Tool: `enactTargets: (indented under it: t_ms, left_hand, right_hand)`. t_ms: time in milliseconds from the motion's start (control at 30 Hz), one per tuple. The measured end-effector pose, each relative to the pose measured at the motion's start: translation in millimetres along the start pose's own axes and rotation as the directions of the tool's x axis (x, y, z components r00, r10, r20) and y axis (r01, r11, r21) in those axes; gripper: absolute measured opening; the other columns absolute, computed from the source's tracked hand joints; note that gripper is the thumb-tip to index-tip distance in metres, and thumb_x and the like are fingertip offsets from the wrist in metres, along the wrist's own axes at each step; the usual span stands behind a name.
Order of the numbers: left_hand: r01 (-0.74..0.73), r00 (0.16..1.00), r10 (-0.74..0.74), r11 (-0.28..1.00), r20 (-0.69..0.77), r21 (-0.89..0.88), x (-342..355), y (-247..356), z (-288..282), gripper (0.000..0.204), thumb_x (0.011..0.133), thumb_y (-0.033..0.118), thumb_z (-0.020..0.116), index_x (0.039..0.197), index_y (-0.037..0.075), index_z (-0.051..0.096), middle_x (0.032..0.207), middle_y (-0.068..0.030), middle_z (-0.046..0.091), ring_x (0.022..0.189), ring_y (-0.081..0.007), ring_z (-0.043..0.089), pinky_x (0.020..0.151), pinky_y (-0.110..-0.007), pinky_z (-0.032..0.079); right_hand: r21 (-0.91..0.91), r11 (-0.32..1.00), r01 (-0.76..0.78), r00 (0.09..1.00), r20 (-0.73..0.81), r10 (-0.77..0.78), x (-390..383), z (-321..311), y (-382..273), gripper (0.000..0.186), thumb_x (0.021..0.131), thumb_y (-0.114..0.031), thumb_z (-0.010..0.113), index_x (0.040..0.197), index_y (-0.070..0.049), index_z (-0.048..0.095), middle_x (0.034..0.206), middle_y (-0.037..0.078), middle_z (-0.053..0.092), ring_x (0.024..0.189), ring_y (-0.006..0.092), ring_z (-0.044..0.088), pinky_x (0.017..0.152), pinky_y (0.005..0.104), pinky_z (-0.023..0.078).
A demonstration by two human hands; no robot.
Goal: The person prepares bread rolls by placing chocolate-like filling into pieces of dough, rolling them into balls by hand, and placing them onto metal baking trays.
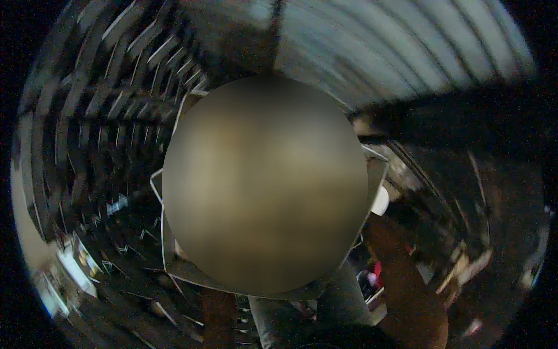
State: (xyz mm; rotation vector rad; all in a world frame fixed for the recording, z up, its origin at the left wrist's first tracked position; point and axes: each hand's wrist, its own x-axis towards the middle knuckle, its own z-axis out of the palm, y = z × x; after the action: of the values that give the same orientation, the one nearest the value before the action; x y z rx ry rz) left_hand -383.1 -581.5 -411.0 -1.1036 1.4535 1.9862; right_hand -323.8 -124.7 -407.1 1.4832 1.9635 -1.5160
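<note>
A large angular grey-brown thing point(192, 278) with pale edges stands before me, its corners showing at the left, right and bottom. A round blurred patch hides most of it, so I cannot tell its kind. My left forearm point(218, 317) rises to its lower edge, and the hand is hidden there. On the other side my right forearm point(410, 285) reaches up beside its right edge; that hand's fingers do not show. What either hand holds cannot be made out. Close above the right forearm's upper end is a white rounded thing point(381, 200).
Dark slatted rows with light edges point(116, 122) fill the left side. Pale ribbed sheeting point(418, 46) spans the upper right. A white box point(78, 270) with yellowish things lies lower left. My grey-trousered legs point(343, 299) show below, near a pink-red item point(376, 273). Motion smears much.
</note>
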Motion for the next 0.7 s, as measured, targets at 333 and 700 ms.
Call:
enactTargets:
  t_ms: [333, 700]
  left_hand:
    - [-0.097, 0.953, -0.017, 0.929, 0.302, 0.358, -272.5, 125.5, -40.0, 0.049, 0.103, 0.033, 0.053, 0.139, -0.002, 0.055, 0.127, -0.0165, 0.065, 0.114, -0.0277, 0.061, 0.102, -0.042, 0.046]
    - [-0.478, 0.761, -0.008, 0.669, 0.649, 0.569, -612.8, 183.5, -47.0, 0.051, 0.104, 0.033, 0.051, 0.14, -0.002, 0.054, 0.128, -0.0169, 0.065, 0.115, -0.0277, 0.06, 0.103, -0.043, 0.045]
  right_hand:
    - [0.404, 0.914, 0.02, 0.977, -0.202, 0.068, -198.0, -70.1, 64.7, 0.022, 0.1, -0.026, 0.062, 0.107, -0.006, 0.069, 0.091, 0.005, 0.069, 0.076, 0.0186, 0.064, 0.065, 0.0337, 0.051]
    - [0.674, 0.687, 0.273, 0.924, -0.383, 0.009, -457.5, -201.8, 140.7, 0.022, 0.1, -0.025, 0.061, 0.107, -0.006, 0.069, 0.091, 0.005, 0.07, 0.076, 0.0191, 0.064, 0.064, 0.0337, 0.051]
